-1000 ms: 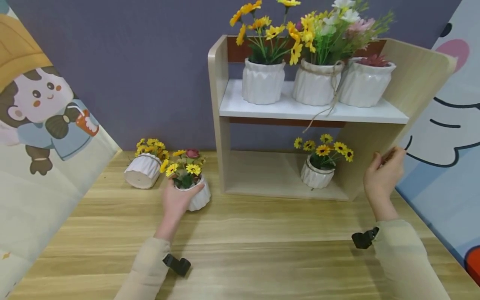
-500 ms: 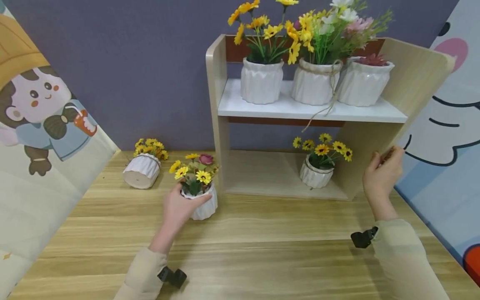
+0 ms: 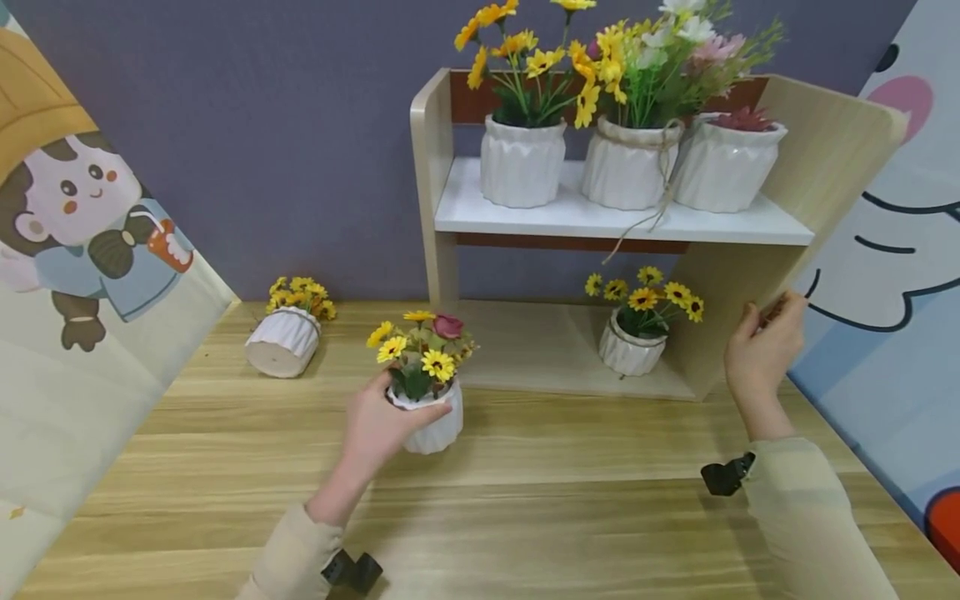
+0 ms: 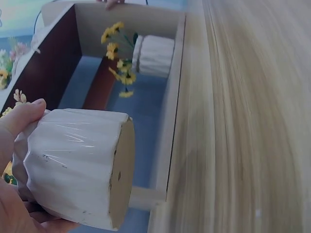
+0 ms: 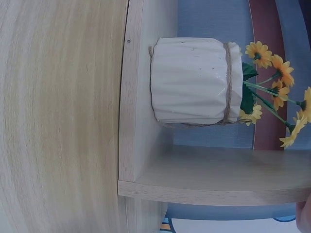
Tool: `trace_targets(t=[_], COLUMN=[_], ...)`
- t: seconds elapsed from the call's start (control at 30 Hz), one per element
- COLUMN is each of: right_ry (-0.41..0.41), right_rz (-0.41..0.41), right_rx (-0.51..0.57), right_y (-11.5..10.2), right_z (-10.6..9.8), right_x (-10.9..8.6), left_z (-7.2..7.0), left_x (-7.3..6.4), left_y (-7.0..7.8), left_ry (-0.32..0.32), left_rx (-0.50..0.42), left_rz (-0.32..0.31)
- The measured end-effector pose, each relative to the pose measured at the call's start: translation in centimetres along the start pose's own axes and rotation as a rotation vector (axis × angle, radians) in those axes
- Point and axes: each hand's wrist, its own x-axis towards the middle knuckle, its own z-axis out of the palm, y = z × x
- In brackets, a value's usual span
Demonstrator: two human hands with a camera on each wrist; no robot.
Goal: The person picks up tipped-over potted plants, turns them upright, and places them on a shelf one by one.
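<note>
My left hand (image 3: 378, 425) grips a white ribbed flowerpot (image 3: 437, 425) with yellow daisies and a dark pink rose, thumb on the near side. In the left wrist view the bare base of this pot (image 4: 73, 165) shows, off the table. A two-tier wooden shelf (image 3: 517, 358) stands just beyond it. At the shelf's right side panel, my right hand (image 3: 765, 354) holds the front edge; its outer fingers are partly hidden. On the bottom tier, towards the right, a small white pot (image 3: 632, 348) of yellow flowers stands upright.
Another white pot (image 3: 283, 342) of yellow flowers lies tipped on the table at the left, base towards me. On the upper tier stand three white pots: yellow flowers (image 3: 522, 162), mixed flowers tied with twine (image 3: 626, 171), and a red succulent (image 3: 727, 167).
My left hand has carried the potted daisies and rose to the right and nearer to me, to the shelf's front left corner. The right hand stays on the side panel.
</note>
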Motion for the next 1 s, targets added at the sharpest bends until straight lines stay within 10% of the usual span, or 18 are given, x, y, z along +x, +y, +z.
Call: trace_targets(t=[1.0], right_ry=[-0.008], right_rz=[0.014], right_rx=[-0.001], right_y=[-0.1], right_z=[0.0], right_x=[0.0], left_z=[8.6], left_x=[0.5], left_y=[4.5], left_ry=[-0.064], left_rx=[-0.036], left_rz=[0.192])
